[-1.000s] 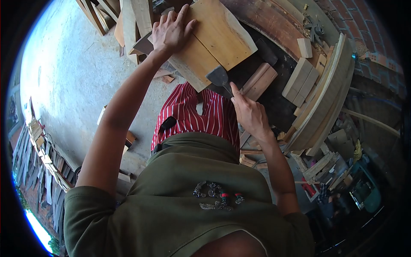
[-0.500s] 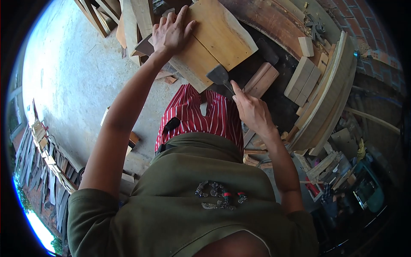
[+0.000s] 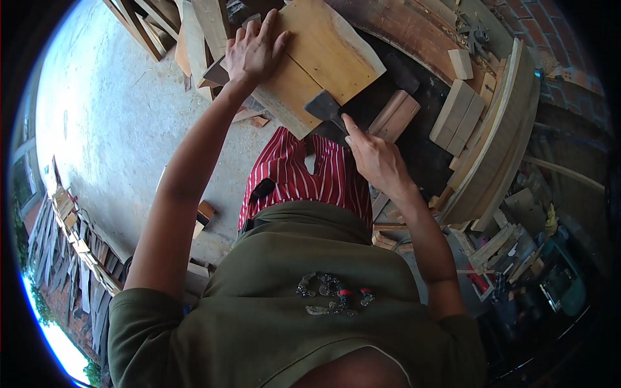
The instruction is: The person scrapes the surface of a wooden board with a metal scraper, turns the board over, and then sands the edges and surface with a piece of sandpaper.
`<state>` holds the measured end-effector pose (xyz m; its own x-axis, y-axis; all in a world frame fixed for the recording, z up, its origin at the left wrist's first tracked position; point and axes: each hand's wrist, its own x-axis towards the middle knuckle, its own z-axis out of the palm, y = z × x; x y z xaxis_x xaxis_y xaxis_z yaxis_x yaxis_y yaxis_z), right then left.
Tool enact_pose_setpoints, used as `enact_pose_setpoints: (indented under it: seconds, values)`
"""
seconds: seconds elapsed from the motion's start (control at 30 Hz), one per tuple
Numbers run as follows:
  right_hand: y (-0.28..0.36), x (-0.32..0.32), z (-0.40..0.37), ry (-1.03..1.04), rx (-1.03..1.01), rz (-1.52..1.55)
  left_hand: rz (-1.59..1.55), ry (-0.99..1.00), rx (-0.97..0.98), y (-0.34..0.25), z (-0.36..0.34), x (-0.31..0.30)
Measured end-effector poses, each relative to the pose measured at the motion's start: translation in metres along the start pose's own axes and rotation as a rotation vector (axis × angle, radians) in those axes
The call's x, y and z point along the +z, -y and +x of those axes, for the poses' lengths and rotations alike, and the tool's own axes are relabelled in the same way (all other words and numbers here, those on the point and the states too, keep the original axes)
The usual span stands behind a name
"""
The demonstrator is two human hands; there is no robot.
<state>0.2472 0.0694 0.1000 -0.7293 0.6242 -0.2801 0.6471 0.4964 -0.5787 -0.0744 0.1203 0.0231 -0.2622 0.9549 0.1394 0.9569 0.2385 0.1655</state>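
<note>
My left hand (image 3: 251, 57) lies flat with spread fingers on the left part of a yellowish wooden panel (image 3: 333, 48). A dark seam runs across the panel between two boards. In my right hand (image 3: 378, 158) is a putty knife (image 3: 323, 108), its handle mostly hidden in my grip and my index finger stretched along it. The wide grey blade lies over the panel's near edge, close to the seam. Just right of the knife, a pinkish wooden block (image 3: 396, 116) rests on the dark bench surface (image 3: 427, 100).
More wooden blocks (image 3: 457, 116) sit at the right, beside a curved wooden edge (image 3: 501, 136). A long reddish board (image 3: 394, 32) lies behind the panel. Planks (image 3: 210, 26) lean at the upper left, above the concrete floor (image 3: 110, 110). Wood scraps (image 3: 495, 249) are piled at the lower right.
The putty knife's blade has shifted slightly left and up on the panel, and my right hand has tilted with it. My left hand stays pressed on the panel.
</note>
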Motion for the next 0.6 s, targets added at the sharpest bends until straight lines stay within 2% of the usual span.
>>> enact_pose_setpoints:
  seconds: [0.07, 0.6]
  values:
    - [-0.003, -0.001, -0.003, -0.054, -0.03, -0.001, 0.002, 0.008, -0.001, -0.001, 0.002, -0.001]
    - [0.001, -0.001, -0.001, -0.019, -0.013, 0.02, 0.008, 0.055, -0.033, -0.002, 0.001, -0.007]
